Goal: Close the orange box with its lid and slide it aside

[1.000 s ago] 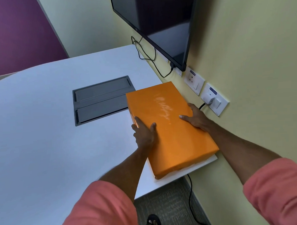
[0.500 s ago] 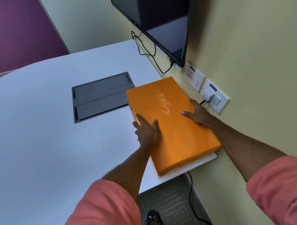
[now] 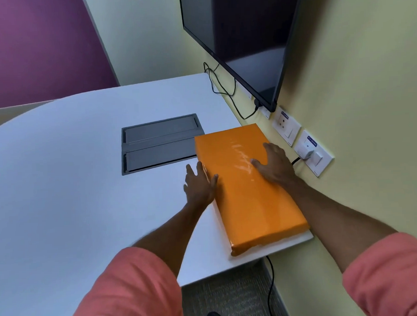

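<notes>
The orange box (image 3: 250,199) lies flat with its lid on, at the right end of the white table (image 3: 60,188), close to the wall. Its near end reaches the table's front right corner. My left hand (image 3: 199,182) rests against the box's left side, fingers spread and thumb on the lid. My right hand (image 3: 274,164) lies flat on top of the lid near its far right edge, fingers apart. Neither hand is wrapped around the box.
A grey recessed cable hatch (image 3: 159,142) sits in the table just left of the box. On the yellow wall hang a dark screen (image 3: 240,41) and two sockets (image 3: 313,152) with a plug and black cables. Carpet floor lies below the table's edge.
The box has slid a little farther toward the wall and away from me. My right hand moved from the box's right edge onto the lid; my left fingers spread wider.
</notes>
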The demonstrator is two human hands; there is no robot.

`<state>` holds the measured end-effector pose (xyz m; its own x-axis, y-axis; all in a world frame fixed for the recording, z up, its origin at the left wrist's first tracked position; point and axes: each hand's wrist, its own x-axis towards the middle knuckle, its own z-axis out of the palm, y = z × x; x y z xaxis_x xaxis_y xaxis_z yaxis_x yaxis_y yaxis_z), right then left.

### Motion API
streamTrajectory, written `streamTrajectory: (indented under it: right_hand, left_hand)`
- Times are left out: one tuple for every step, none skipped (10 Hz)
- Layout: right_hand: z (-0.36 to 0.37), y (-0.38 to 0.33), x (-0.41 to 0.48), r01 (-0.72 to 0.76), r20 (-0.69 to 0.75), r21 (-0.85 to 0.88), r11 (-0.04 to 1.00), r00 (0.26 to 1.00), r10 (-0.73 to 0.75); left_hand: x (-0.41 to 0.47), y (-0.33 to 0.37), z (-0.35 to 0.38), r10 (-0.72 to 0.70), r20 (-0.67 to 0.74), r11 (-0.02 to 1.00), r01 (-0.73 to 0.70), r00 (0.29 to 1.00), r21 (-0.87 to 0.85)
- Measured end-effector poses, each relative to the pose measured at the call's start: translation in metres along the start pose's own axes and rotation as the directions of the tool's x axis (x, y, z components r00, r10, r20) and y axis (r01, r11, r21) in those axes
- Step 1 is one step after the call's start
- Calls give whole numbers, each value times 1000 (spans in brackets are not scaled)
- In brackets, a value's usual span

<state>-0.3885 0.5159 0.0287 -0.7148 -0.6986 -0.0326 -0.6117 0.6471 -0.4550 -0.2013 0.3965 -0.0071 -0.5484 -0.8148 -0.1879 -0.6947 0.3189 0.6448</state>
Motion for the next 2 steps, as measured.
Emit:
streamTrajectory:
  right_hand:
    - [7, -33, -1, 113, -46, -72, 991, 992, -116]
    - [26, -75, 5, 238, -61, -99, 966, 968, -245]
  left_hand:
    - [8, -18, -28, 74, -45, 987, -67, 996, 145]
    - [15, -40, -69, 156, -131, 957, -117, 979, 264]
